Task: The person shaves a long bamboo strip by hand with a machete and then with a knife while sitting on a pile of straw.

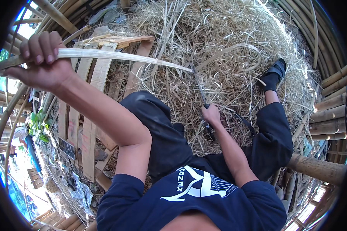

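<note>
My left hand (pixel 46 61) is raised at the upper left, its fingers wrapped round a long, pale bamboo strip (pixel 119 56). The strip runs to the right, narrowing toward the blade of a knife (pixel 199 85), where the two meet or overlap near the blade's upper end. My right hand (pixel 211 114), low between my legs, is closed on the knife's dark handle, and the thin blade points up and away from me. A curled pale strip (pixel 239 47) arcs just right of the blade, over the shavings. Whether it joins the held strip I cannot tell.
Loose bamboo shavings (pixel 219 23) cover the ground ahead. A wooden pallet (pixel 89 142) lies left of my knee. Bamboo poles (pixel 327 119) form the right side, and a thick pole (pixel 316 168) lies by my hip. Another person (pixel 27 142) is at the far left.
</note>
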Available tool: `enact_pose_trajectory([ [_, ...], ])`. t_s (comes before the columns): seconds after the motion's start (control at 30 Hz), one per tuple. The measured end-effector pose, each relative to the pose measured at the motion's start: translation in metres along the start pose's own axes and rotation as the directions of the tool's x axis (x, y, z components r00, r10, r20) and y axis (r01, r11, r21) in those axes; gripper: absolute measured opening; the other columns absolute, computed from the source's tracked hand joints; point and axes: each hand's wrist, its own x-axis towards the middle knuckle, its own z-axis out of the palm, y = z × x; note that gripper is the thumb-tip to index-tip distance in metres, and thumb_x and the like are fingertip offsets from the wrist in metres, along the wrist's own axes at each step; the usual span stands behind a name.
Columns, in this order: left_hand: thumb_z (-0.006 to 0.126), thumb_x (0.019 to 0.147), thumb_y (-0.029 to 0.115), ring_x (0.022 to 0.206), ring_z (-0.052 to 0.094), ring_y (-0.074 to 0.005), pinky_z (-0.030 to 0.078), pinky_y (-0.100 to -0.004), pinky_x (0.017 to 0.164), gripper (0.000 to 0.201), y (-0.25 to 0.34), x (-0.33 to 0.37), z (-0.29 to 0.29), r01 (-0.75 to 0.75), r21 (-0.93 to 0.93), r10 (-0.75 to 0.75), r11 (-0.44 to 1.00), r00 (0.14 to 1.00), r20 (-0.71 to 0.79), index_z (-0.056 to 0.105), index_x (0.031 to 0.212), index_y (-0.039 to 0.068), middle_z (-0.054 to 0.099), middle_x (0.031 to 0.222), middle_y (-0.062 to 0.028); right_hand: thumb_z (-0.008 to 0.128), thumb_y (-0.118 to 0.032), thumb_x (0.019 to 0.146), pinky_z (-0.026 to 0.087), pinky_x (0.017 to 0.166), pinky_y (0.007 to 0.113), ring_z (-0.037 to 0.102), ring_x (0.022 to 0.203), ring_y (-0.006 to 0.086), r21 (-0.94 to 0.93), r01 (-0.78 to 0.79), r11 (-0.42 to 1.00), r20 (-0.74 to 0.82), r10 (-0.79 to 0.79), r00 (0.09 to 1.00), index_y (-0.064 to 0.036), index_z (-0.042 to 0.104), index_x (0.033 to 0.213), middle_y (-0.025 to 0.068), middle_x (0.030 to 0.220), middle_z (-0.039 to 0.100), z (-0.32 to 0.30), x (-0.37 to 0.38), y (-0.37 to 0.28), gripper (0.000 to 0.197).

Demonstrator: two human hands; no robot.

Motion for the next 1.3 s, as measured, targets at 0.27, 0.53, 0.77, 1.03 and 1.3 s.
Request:
enact_pose_trajectory([
  [0.27, 0.017, 0.086, 0.074, 0.032, 0.019, -0.0049, 0.017, -0.0211, 0.033, 0.066, 0.026, -0.013, -0.012, -0.024, 0.137, 0.028, 0.990, 0.999, -0.027, 0.034, 0.053, 0.019, 0.025, 0.041, 0.0059, 0.057, -0.030, 0.075, 0.049, 0.067, 0.040, 0.064, 0.068, 0.0325, 0.164, 0.026, 0.986, 0.016, -0.029, 0.999, 0.0032, 0.062, 0.073, 0.0204, 0.070, 0.064, 0.006, -0.013, 0.005, 0.033],
  [0.53, 0.016, 0.085, 0.074, 0.032, 0.022, -0.0039, 0.018, -0.0183, 0.037, 0.067, 0.063, -0.023, -0.026, -0.036, 0.115, 0.041, 0.993, 0.998, -0.040, 0.037, 0.055, 0.017, 0.028, 0.040, 0.0063, 0.059, -0.031, 0.074, 0.049, 0.068, 0.040, 0.064, 0.069, 0.0322, 0.159, 0.066, 0.985, 0.001, -0.067, 0.998, 0.0036, 0.062, 0.077, 0.0199, 0.070, 0.064, 0.002, -0.018, 0.004, 0.035],
  [0.77, 0.017, 0.085, 0.075, 0.033, 0.021, -0.0039, 0.017, -0.0193, 0.039, 0.067, 0.066, -0.022, -0.022, 0.010, 0.064, -0.010, 0.998, 1.000, -0.006, 0.036, 0.056, 0.018, 0.028, 0.042, 0.0064, 0.058, -0.029, 0.074, 0.049, 0.066, 0.037, 0.063, 0.065, 0.0261, 0.246, 0.026, 0.969, -0.006, -0.026, 1.000, 0.0032, 0.062, 0.076, 0.0175, 0.069, 0.064, -0.008, -0.028, 0.002, 0.033],
  [1.03, 0.019, 0.085, 0.074, 0.034, 0.023, -0.0036, 0.018, -0.0185, 0.040, 0.065, 0.059, -0.019, -0.015, 0.048, 0.040, -0.047, 0.998, 0.999, -0.022, 0.036, 0.058, 0.017, 0.028, 0.042, 0.0064, 0.058, -0.029, 0.074, 0.049, 0.067, 0.038, 0.063, 0.067, 0.0298, 0.229, 0.035, 0.973, -0.009, -0.033, 0.999, 0.0031, 0.062, 0.079, 0.0186, 0.071, 0.064, -0.015, -0.030, 0.007, 0.033],
  [1.3, 0.022, 0.084, 0.075, 0.035, 0.023, -0.0042, 0.019, -0.0187, 0.039, 0.066, 0.062, -0.016, -0.007, 0.072, 0.048, -0.073, 0.996, 0.997, 0.020, 0.036, 0.056, 0.017, 0.028, 0.042, 0.0058, 0.061, -0.031, 0.075, 0.049, 0.071, 0.040, 0.063, 0.073, 0.0347, 0.208, 0.011, 0.978, -0.004, -0.010, 1.000, 0.0037, 0.063, 0.083, 0.0222, 0.076, 0.064, -0.030, -0.038, 0.002, 0.036],
])
